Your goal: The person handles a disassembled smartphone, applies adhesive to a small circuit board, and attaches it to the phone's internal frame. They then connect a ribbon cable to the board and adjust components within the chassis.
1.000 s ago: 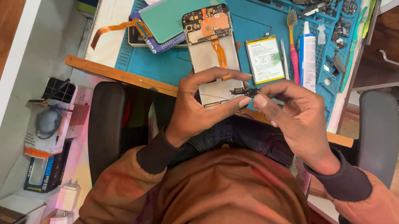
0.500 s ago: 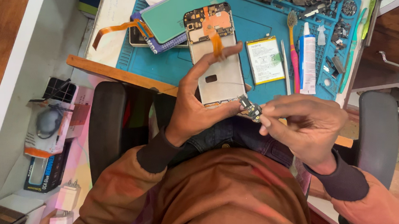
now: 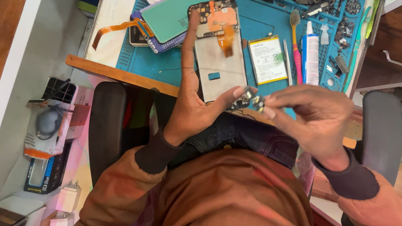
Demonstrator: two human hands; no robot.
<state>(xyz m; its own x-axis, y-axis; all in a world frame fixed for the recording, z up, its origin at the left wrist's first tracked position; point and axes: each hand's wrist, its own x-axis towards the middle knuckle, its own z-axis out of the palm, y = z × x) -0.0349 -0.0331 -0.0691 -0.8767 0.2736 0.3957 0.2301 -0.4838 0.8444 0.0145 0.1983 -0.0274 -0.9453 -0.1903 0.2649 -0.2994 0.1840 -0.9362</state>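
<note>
Dark small circuit board [image 3: 250,100] pinched between right hand [image 3: 311,117] fingertips and left hand [image 3: 193,108] thumb, left fingers spread open, above opened phone [image 3: 219,50]; white yellow-edged battery [image 3: 267,59] and white-blue tube [image 3: 311,52] on blue mat [image 3: 264,23].
</note>
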